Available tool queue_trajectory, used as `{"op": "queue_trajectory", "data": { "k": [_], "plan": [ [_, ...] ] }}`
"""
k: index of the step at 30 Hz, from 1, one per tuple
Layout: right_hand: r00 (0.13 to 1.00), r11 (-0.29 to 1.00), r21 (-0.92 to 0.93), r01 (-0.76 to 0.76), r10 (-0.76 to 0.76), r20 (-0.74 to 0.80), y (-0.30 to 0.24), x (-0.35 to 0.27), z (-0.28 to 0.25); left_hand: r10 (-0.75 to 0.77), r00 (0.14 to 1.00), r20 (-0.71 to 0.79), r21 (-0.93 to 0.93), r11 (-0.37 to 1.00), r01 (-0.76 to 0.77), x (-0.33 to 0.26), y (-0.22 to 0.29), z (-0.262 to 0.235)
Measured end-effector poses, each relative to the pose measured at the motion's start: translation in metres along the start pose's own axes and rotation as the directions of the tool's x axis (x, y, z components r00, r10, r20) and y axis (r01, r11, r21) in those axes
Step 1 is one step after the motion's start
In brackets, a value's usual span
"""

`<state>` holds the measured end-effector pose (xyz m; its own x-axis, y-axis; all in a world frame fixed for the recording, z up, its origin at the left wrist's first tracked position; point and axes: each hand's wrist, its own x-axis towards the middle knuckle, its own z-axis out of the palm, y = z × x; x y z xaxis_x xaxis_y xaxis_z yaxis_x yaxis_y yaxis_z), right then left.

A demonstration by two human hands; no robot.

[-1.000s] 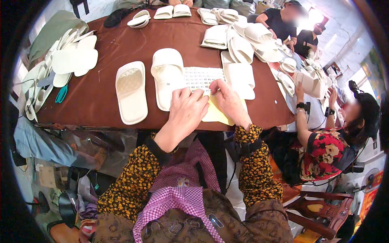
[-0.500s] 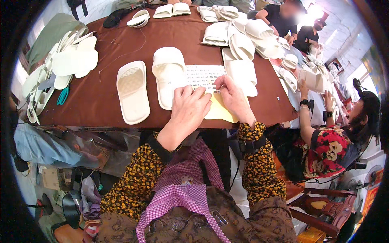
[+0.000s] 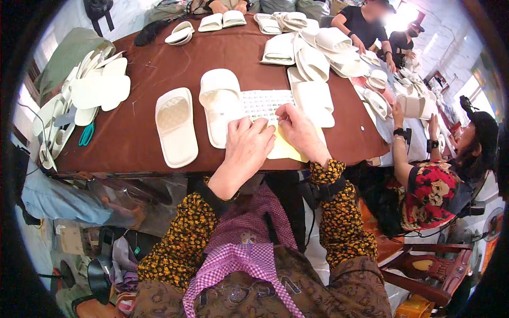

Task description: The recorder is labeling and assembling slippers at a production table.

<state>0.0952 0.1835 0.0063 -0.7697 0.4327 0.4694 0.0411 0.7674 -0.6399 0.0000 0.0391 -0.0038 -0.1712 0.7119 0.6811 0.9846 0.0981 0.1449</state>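
My left hand [image 3: 245,150] rests palm down on the near end of a white sheet of small stickers [image 3: 263,101] that lies over a yellow backing sheet [image 3: 286,149]. My right hand [image 3: 299,131] pinches at the sticker sheet's edge with its fingertips. The sheet lies between two cream slippers: one [image 3: 218,99] to its left, upside up, and one [image 3: 314,100] to its right. A third cream slipper [image 3: 175,126] lies further left, its textured footbed facing up.
The brown table [image 3: 132,132] carries stacks of white insoles [image 3: 90,90] and teal scissors [image 3: 86,133] at the left, and piles of cream slippers [image 3: 318,50] at the back. A person in a red flowered top [image 3: 429,185] works at my right; others sit at the far end.
My hands have shifted only slightly on the sticker sheet. The view has tilted a little. The slippers lie where they were.
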Motion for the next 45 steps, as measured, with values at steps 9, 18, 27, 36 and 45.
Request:
{"op": "queue_trajectory", "data": {
  "k": [9, 18, 27, 36, 45],
  "plan": [
    [0.992, 0.998, -0.017, 0.053, -0.055, -0.113, 0.014, 0.002, 0.007, 0.026, 1.000, 0.001, 0.011, 1.000, -0.026, 0.007, -0.001, -0.002],
    [0.986, 0.978, 0.191, 0.089, -0.059, -0.154, 0.009, -0.007, 0.012, 0.052, 0.999, 0.017, 0.038, 0.998, -0.052, -0.005, -0.006, -0.003],
    [0.986, 0.821, 0.570, 0.013, 0.083, -0.143, -0.062, 0.004, -0.073, -0.003, 0.999, 0.049, -0.092, 0.996, 0.007, 0.003, -0.005, -0.010],
    [0.981, 0.871, 0.484, 0.080, 0.017, -0.192, -0.121, -0.005, -0.133, -0.113, 0.993, -0.039, -0.020, 0.993, 0.113, -0.038, -0.046, -0.094],
    [1.000, 0.902, 0.432, 0.018, -0.023, 0.006, -0.180, 0.009, -0.140, -0.336, 0.940, 0.055, 0.045, 0.941, 0.334, -0.094, -0.085, -0.111]
  ]
}}
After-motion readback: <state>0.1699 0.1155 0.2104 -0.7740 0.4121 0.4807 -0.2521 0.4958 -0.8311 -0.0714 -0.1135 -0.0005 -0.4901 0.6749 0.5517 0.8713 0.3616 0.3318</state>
